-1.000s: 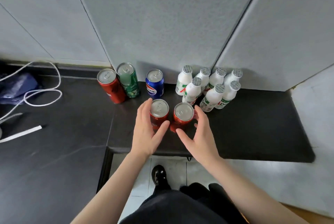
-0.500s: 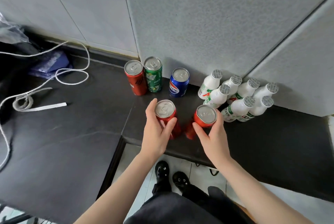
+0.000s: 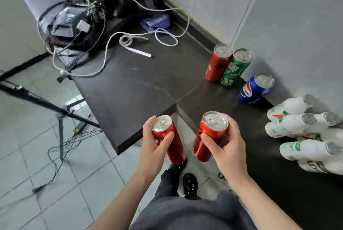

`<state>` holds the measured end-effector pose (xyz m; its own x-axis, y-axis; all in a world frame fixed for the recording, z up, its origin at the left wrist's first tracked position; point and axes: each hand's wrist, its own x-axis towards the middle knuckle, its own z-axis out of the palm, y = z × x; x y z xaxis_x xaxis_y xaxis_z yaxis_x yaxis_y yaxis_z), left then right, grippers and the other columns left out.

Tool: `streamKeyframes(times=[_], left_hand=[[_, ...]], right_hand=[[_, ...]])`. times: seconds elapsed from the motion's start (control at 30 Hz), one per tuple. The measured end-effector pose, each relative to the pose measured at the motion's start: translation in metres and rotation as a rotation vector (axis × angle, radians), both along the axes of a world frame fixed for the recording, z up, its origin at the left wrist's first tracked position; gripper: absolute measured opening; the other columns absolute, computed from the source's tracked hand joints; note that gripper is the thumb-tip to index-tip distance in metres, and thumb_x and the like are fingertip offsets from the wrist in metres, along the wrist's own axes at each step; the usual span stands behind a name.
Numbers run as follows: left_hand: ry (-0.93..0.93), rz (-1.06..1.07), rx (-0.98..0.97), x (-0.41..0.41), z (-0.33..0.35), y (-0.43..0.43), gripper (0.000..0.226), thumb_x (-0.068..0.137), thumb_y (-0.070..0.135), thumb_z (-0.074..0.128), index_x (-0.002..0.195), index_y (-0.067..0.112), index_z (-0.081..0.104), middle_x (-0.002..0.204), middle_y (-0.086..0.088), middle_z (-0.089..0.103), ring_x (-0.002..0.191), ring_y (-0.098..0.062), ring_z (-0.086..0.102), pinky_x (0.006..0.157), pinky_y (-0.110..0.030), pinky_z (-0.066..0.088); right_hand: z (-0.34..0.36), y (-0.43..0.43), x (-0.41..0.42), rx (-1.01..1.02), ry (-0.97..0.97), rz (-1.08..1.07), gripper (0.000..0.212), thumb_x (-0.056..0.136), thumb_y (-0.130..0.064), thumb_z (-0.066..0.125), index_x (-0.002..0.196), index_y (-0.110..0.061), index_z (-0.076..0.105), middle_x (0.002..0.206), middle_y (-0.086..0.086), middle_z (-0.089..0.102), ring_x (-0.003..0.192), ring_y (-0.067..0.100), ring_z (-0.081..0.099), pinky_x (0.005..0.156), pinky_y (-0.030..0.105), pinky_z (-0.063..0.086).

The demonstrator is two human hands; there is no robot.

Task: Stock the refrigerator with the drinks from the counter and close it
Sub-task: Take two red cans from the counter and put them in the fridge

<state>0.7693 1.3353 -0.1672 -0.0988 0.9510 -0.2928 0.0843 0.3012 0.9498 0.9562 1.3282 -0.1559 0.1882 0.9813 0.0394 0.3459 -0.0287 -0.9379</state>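
The dark counter (image 3: pixel 141 84) lies bare across the frame's centre, hemmed by tangled white cords (image 3: pixel 127 41) at upper left and, along the right wall, a red can (image 3: pixel 217 66), green can (image 3: pixel 234 68) and blue can (image 3: pixel 254 89). White bottles (image 3: pixel 297 123) crowd the right edge, a dark gap separating them from the blue can. At lower left a tripod leg (image 3: pixel 60 136) and loose cables (image 3: pixel 78 136) cross the floor (image 3: pixel 37 202).

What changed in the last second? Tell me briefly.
The left hand and right hand have lifted the left red can and right red can off the counter and drawn them back toward the person. The back red can, green can, blue can and white bottles stayed standing by the wall.
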Motion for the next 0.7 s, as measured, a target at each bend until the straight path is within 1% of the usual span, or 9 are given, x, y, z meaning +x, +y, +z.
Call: streamKeyframes(times=[0.13,0.23,0.33,0.4,0.47,0.53,0.6,0.63,0.7], left_hand=[[0.037,0.25,-0.032,-0.037,0.0,-0.055,0.05,0.089,0.01,0.063,0.126,0.032,0.039,0.115,0.018,0.057,0.1,0.008,0.058,0.08,-0.007,0.045],[0.055,0.451,-0.059,-0.07,0.0,-0.103,0.047,0.089,0.01,0.063,0.12,0.036,0.04,0.112,0.019,0.056,0.093,0.013,0.058,0.075,-0.004,0.044],[0.077,0.647,-0.084,-0.106,-0.005,-0.147,0.05,0.088,0.012,0.065,0.124,0.034,0.038,0.112,0.021,0.054,0.091,0.017,0.056,0.073,-0.001,0.043],[0.076,0.768,-0.094,-0.129,-0.011,-0.176,0.05,0.087,0.014,0.066,0.125,0.031,0.037,0.112,0.021,0.053,0.092,0.019,0.055,0.072,0.0,0.043],[0.066,0.874,-0.105,-0.153,-0.016,-0.204,0.052,0.087,0.016,0.066,0.127,0.029,0.035,0.113,0.019,0.051,0.094,0.018,0.054,0.072,-0.001,0.043],[0.048,0.964,-0.109,-0.18,-0.02,-0.23,0.054,0.087,0.017,0.066,0.129,0.027,0.035,0.113,0.017,0.051,0.096,0.012,0.054,0.072,-0.003,0.044],[0.024,1.036,-0.101,-0.211,-0.022,-0.258,0.053,0.087,0.017,0.066,0.128,0.029,0.034,0.112,0.02,0.05,0.096,0.012,0.053,0.071,-0.004,0.044],[0.02,1.068,-0.094,-0.228,-0.022,-0.274,0.053,0.087,0.018,0.067,0.127,0.031,0.034,0.112,0.022,0.05,0.095,0.014,0.053,0.071,-0.004,0.044],[0.026,1.13,-0.082,-0.266,-0.02,-0.309,0.052,0.087,0.019,0.067,0.125,0.032,0.034,0.111,0.025,0.049,0.094,0.017,0.052,0.072,-0.004,0.043]], right_hand=[[-0.005,0.001,-0.048,-0.019,0.077,0.219,0.055,0.07,-0.056,0.068,0.119,-0.044,0.045,0.115,-0.037,0.054,0.11,-0.01,0.052,0.088,0.003,0.039],[-0.005,-0.01,-0.092,-0.065,0.104,0.396,0.055,0.069,-0.056,0.069,0.118,-0.045,0.047,0.113,-0.034,0.056,0.108,-0.009,0.054,0.084,0.005,0.043],[-0.006,-0.026,-0.132,-0.112,0.079,0.557,0.061,0.068,-0.058,0.07,0.122,-0.038,0.05,0.114,-0.025,0.059,0.107,-0.002,0.056,0.089,0.021,0.049],[-0.004,-0.039,-0.16,-0.139,0.06,0.649,0.059,0.067,-0.061,0.071,0.119,-0.044,0.049,0.114,-0.023,0.06,0.107,0.002,0.057,0.093,0.031,0.049],[-0.005,-0.053,-0.19,-0.154,0.039,0.725,0.057,0.067,-0.06,0.073,0.118,-0.047,0.049,0.113,-0.02,0.062,0.108,0.005,0.058,0.095,0.035,0.048],[-0.007,-0.07,-0.224,-0.169,0.004,0.779,0.056,0.065,-0.056,0.074,0.115,-0.049,0.051,0.109,-0.021,0.063,0.104,0.0,0.059,0.092,0.029,0.048],[-0.01,-0.087,-0.266,-0.159,-0.045,0.827,0.051,0.064,-0.049,0.078,0.104,-0.06,0.048,0.1,-0.032,0.06,0.097,-0.012,0.056,0.083,0.015,0.043],[-0.011,-0.098,-0.289,-0.155,-0.064,0.855,0.052,0.066,-0.044,0.08,0.101,-0.061,0.046,0.097,-0.036,0.058,0.095,-0.016,0.054,0.08,0.012,0.042],[-0.014,-0.123,-0.339,-0.174,-0.072,0.922,0.053,0.067,-0.037,0.081,0.107,-0.051,0.049,0.1,-0.031,0.058,0.096,-0.01,0.055,0.081,0.02,0.046]])
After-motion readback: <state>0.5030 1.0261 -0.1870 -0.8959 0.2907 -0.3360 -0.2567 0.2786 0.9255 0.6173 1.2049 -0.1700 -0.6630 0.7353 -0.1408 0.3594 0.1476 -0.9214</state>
